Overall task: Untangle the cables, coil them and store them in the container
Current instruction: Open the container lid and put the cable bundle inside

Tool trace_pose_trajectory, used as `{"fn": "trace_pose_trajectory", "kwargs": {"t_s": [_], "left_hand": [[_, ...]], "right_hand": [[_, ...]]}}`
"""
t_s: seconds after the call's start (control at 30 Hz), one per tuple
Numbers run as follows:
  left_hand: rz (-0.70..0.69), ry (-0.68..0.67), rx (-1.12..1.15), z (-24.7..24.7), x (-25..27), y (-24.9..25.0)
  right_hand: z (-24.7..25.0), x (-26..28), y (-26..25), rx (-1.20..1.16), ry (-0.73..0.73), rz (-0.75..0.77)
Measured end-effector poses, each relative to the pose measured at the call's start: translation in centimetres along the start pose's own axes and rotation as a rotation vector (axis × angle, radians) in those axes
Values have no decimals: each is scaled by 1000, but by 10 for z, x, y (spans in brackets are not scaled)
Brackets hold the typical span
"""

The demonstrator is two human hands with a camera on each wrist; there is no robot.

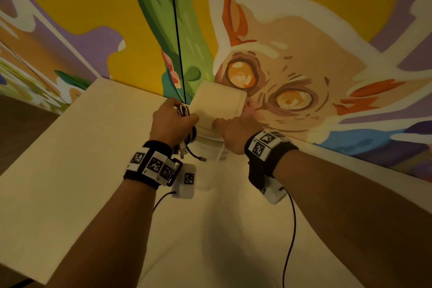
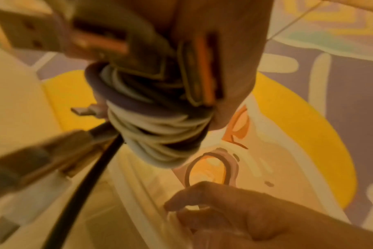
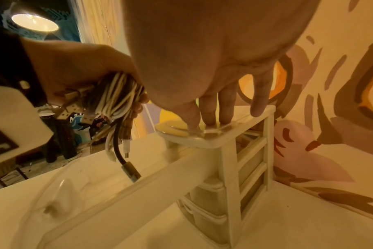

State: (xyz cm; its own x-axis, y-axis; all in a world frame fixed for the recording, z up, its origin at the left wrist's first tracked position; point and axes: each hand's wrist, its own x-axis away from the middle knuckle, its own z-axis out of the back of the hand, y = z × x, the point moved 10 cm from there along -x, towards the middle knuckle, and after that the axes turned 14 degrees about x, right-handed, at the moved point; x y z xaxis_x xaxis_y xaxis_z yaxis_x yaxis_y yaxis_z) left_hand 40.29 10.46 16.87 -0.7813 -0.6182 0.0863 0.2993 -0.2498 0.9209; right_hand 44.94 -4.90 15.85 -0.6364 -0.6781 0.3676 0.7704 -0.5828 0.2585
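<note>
Cables [image 3: 117,96], coiled, sit clenched in a person's left hand [image 1: 171,120]; right hand [image 1: 233,133] presses straight fingers onto the drawer container's [image 3: 230,168] top.

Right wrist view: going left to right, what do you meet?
Wrist camera housing → left hand gripping the coiled cables → right hand's fingers resting on top of the small drawer unit → painted wall.

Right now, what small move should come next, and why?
Probably lower the coiled cables into the pulled-out drawer: the left hand holds the bundle just above it, while the right hand rests its fingers on the drawer unit, steadying it.
</note>
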Motion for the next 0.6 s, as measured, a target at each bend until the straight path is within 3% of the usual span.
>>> {"fn": "trace_pose_trajectory", "kwargs": {"t_s": [0.1, 0.17, 0.47, 0.6], "left_hand": [[-57, -104, -175, -20, 2, 6], [-17, -180, -247, -39, 9, -7], [34, -203, -19, -51, 32, -47], [-45, -248, -79, -60, 36, -53]], "right_hand": [[2, -1, 0, 27, -1, 7], [3, 0, 1, 19, -3, 9], [-4, -2, 6, -87, -51, -7], [-9, -6, 10, -181, -47, -66]]}}
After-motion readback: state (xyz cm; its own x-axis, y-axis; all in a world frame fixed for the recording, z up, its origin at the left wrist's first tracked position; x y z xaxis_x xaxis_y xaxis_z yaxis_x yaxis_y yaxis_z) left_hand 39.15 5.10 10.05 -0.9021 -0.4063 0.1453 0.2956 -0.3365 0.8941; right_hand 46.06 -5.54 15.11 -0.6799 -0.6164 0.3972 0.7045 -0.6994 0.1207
